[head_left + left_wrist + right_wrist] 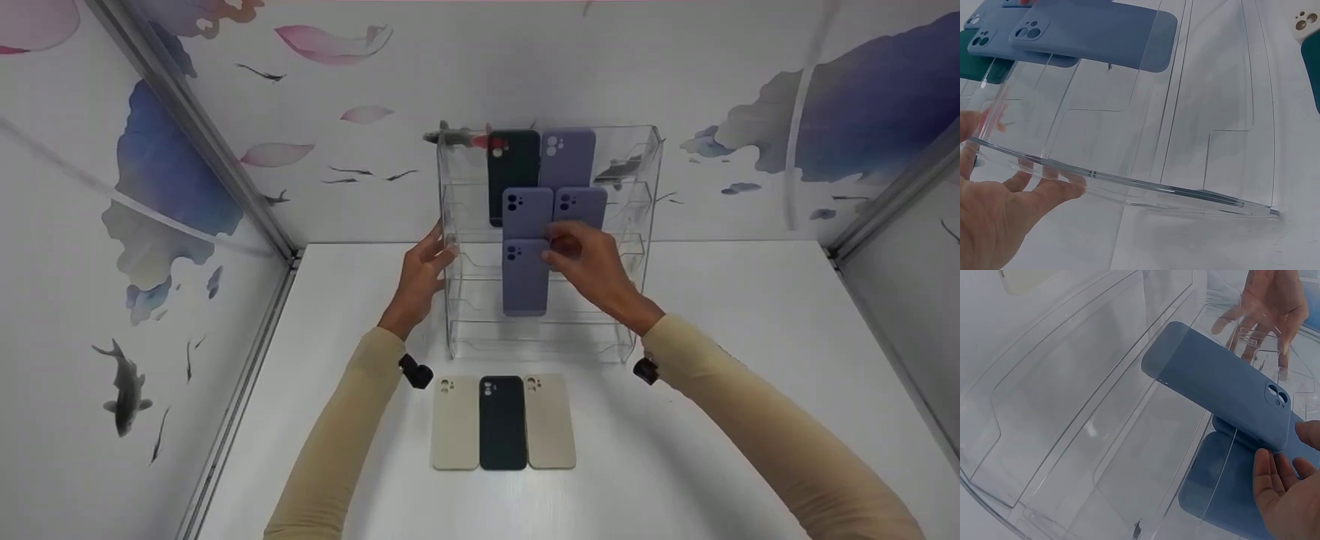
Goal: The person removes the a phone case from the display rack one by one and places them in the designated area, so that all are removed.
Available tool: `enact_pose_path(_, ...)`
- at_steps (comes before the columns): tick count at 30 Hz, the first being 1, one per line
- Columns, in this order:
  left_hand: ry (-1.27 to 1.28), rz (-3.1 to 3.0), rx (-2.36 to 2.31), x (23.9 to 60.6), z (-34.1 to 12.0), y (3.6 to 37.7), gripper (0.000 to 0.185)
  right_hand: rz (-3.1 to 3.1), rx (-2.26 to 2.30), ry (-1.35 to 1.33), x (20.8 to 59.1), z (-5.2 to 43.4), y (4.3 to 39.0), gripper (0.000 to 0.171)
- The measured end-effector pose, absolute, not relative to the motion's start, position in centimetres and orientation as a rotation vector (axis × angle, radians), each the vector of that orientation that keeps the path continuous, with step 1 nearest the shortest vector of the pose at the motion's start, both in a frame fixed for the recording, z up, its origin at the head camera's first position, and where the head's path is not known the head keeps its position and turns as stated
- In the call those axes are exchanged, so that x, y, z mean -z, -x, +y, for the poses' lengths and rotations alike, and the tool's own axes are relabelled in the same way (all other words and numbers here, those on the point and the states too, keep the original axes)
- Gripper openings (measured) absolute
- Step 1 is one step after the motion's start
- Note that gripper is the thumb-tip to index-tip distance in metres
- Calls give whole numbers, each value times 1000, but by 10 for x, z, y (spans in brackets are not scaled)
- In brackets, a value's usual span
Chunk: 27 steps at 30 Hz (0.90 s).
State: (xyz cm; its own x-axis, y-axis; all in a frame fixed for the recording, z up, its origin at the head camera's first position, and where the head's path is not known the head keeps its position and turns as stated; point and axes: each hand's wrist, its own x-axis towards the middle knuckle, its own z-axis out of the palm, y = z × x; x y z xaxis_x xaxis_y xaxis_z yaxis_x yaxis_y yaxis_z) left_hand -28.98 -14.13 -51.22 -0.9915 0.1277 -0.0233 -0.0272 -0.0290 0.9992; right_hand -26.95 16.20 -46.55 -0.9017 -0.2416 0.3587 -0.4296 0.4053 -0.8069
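Note:
A clear tiered rack [480,330] stands against the back wall. My left hand [426,279] grips its left side panel, the thumb on one side and the fingers on the other, as the left wrist view [994,219] shows. At the lowest occupied tier leans a lavender-blue phone case [525,281], its bottom end behind the clear lip. My right hand [592,262] is at that case's upper right corner, fingertips right at its edge [1278,439]; the thumb and fingers are apart. Behind it stand two lavender-blue cases [527,206], then a dark green case [514,157] beside another lavender-blue one [568,154].
In front of the rack, a dark green case [503,424] lies flat between a cream case [455,424] and a second cream case [551,424] on the white table [720,360]. Painted panels [360,195] enclose the table at the back and sides.

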Motion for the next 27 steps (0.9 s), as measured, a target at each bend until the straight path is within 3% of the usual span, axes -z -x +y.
enact_pose_path(27, -149, 2052, -2215, 511, -141, 288, 71, -2378, -1444, -599, 476, 164, 255, 20)
